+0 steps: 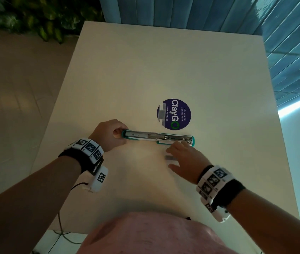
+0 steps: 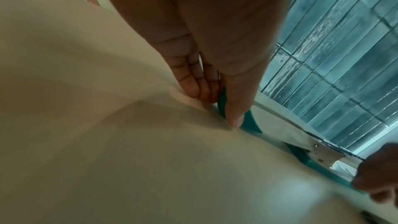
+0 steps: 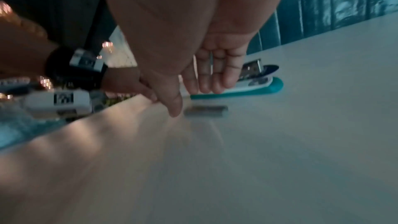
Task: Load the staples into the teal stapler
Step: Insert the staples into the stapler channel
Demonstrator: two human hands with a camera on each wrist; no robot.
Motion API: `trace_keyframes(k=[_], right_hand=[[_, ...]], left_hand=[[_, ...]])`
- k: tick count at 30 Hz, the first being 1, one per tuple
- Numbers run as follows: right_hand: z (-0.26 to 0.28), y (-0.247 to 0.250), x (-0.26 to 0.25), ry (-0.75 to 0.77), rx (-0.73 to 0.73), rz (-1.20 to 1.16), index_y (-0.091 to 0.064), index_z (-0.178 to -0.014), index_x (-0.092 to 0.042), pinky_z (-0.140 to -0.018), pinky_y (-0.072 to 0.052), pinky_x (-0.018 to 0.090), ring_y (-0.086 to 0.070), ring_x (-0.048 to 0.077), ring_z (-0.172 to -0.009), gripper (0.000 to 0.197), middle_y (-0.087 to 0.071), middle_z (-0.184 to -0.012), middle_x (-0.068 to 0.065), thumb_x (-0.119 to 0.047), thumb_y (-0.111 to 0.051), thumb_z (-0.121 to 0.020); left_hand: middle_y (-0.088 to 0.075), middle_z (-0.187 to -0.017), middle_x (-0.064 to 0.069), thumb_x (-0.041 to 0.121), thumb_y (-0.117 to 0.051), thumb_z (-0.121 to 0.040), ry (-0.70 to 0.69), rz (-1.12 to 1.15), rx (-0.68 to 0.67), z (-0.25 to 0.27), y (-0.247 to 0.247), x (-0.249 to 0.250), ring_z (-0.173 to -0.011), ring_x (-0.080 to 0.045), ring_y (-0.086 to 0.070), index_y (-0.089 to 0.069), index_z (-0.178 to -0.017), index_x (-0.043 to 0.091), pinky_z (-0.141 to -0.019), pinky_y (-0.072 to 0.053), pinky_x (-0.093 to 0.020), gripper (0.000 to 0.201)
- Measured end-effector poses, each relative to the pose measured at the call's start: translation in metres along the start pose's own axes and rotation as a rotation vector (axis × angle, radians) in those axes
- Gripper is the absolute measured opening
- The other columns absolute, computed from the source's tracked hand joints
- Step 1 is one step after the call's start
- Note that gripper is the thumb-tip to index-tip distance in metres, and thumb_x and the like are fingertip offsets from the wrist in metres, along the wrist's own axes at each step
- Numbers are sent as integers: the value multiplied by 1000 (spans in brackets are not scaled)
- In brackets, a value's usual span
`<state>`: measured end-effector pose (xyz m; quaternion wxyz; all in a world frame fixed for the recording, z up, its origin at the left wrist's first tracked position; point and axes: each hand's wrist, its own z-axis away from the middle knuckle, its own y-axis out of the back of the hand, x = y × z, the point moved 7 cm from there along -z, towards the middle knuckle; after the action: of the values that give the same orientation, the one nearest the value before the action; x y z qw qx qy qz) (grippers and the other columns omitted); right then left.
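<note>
The teal stapler (image 1: 156, 137) lies opened out flat on the white table (image 1: 145, 70), its metal staple channel facing up. My left hand (image 1: 118, 134) grips its left end, thumb and fingers pinching the teal tip (image 2: 249, 122). A short grey strip of staples (image 1: 170, 158) lies on the table just in front of the stapler's right half (image 3: 247, 89). My right hand (image 1: 177, 158) is over that strip with straight fingers and holds nothing; the thumb tip is right beside the staples (image 3: 205, 110), the fingers reach toward the stapler.
A round blue sticker (image 1: 174, 114) is stuck flat on the table just behind the stapler. The table's left edge runs close to my left wrist. A leafy plant (image 1: 35, 17) stands beyond the far left corner, a teal tiled wall (image 1: 283, 33) behind.
</note>
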<state>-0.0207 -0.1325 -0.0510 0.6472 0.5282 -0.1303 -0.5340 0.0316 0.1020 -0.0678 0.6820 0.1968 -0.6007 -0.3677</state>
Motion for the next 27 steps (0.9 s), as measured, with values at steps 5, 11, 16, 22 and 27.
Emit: trace_keyframes(k=[5,11,16,22,27], right_hand=[[-3,-10,12,-83,94,-140,-59,-107,-12,-88,-47,43,-49,27,-102,22,-55,-108,10,-23,-48,-91],[-3,6,10,18,175,-138,-60,-94,-10,-83,-50,43,-54,30,-94,10,-61,-97,12,-12,-55,-85],[-3,47,30,-10,375,-112,-61,-88,-11,-72,-50,40,-53,27,-80,7,-64,-86,9,-11,-59,-82],[-9,51,35,-37,315,-100,-61,-92,-11,-73,-49,37,-51,26,-88,11,-61,-94,9,-10,-58,-82],[-10,50,38,-58,305,-120,-61,-92,-11,-74,-51,38,-50,24,-90,10,-60,-96,8,-11,-55,-84]], left_hand=[[-67,-90,-3,15,-81,-64,-17,-15,4,0,0,1,-81,-17,-62,-68,-95,17,-71,-44,-12,34],[-67,-90,-2,15,-80,-64,-26,-6,6,-1,0,-1,-80,-10,-60,-67,-93,21,-71,-42,-6,33],[-67,-89,0,15,-80,-64,-26,0,7,-2,-1,-3,-85,-6,-57,-67,-92,22,-70,-42,-4,32],[-68,-90,0,15,-81,-64,-25,15,9,-2,-1,-3,-84,-9,-58,-68,-92,22,-73,-46,-13,32],[-67,-90,1,16,-80,-64,-22,22,9,-1,-1,-2,-84,-6,-58,-68,-92,22,-72,-45,-9,31]])
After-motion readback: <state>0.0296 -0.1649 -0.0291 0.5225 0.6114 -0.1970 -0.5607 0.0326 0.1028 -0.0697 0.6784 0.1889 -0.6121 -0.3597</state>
